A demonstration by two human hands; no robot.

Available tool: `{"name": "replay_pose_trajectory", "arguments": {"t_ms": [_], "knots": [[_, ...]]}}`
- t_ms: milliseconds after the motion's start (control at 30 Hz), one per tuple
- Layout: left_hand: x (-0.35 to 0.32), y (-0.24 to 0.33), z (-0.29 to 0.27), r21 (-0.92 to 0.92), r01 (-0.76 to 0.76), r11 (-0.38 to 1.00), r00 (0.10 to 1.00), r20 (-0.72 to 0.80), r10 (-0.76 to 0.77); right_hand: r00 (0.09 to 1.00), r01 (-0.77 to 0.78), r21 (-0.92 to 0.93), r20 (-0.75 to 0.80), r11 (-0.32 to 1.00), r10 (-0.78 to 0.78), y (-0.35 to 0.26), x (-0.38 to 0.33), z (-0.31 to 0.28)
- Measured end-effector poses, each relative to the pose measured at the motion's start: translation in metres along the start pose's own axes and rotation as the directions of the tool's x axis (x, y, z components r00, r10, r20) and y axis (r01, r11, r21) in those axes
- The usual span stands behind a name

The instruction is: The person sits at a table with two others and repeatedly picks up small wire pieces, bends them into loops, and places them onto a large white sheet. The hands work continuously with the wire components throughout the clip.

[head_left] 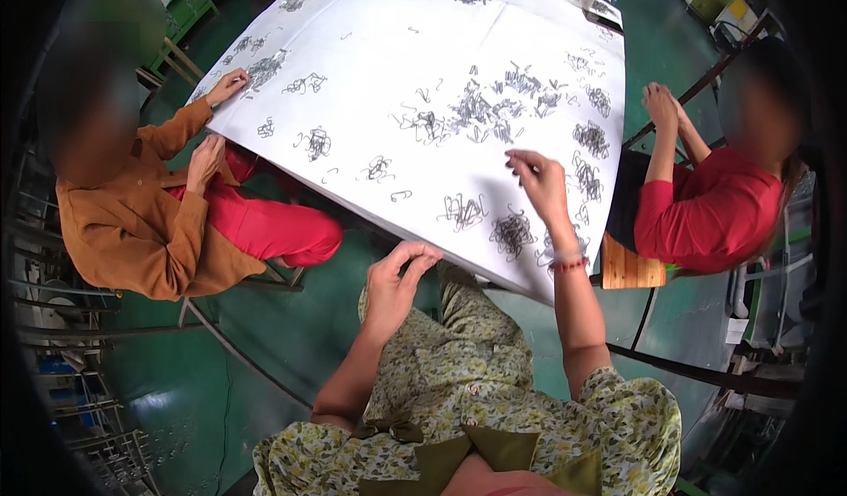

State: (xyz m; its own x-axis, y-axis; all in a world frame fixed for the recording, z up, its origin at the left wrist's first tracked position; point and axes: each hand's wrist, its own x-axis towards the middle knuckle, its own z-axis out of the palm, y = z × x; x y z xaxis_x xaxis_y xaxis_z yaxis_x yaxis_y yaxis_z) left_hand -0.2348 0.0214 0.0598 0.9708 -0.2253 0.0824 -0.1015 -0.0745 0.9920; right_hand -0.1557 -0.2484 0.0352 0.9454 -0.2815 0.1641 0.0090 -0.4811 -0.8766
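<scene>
Small dark bent-wire hooks lie in heaps on the white-covered table (pixel 371 55). My left hand (pixel 394 286) is at the near table edge, thumb and forefinger pinched together; whatever lies between them is too small to make out. Over the table hovers my right hand (pixel 540 181), fingers curved and apart, with no hook visible in it. Just beyond it spreads a loose pile of short dark metal pieces (pixel 498 103). Closer to me sit a dense heap of hooks (pixel 512 234) and a looser one (pixel 463 212). A single hook (pixel 401 196) rests nearer the left.
On the left a person in a brown jacket (pixel 132 218) reaches onto the table. Another person in a red top (pixel 706 205) sits at the right, hands raised beside the edge. A dark tray (pixel 604 15) stands at the far right corner. More hands show at the far side.
</scene>
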Motion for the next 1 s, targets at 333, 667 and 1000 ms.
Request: {"name": "replay_pose_trajectory", "arguments": {"t_ms": [333, 667, 1000], "knots": [[0.007, -0.008, -0.010, 0.012, 0.009, 1.000, 0.999, -0.036, -0.008, 0.986, 0.124, -0.463, -0.038, 0.878, -0.160, 0.087, 0.088, 0.033], [0.004, -0.008, -0.010, 0.046, 0.008, 0.999, 1.000, -0.006, -0.008, 0.976, 0.190, -0.363, 0.171, 0.912, -0.135, 0.061, 0.043, 0.024], [-0.001, -0.008, -0.004, -0.140, 0.126, 0.982, 0.992, 0.039, -0.122, 0.949, -0.187, 0.674, 0.312, 0.714, -0.046, -0.078, -0.112, 0.043]]}}
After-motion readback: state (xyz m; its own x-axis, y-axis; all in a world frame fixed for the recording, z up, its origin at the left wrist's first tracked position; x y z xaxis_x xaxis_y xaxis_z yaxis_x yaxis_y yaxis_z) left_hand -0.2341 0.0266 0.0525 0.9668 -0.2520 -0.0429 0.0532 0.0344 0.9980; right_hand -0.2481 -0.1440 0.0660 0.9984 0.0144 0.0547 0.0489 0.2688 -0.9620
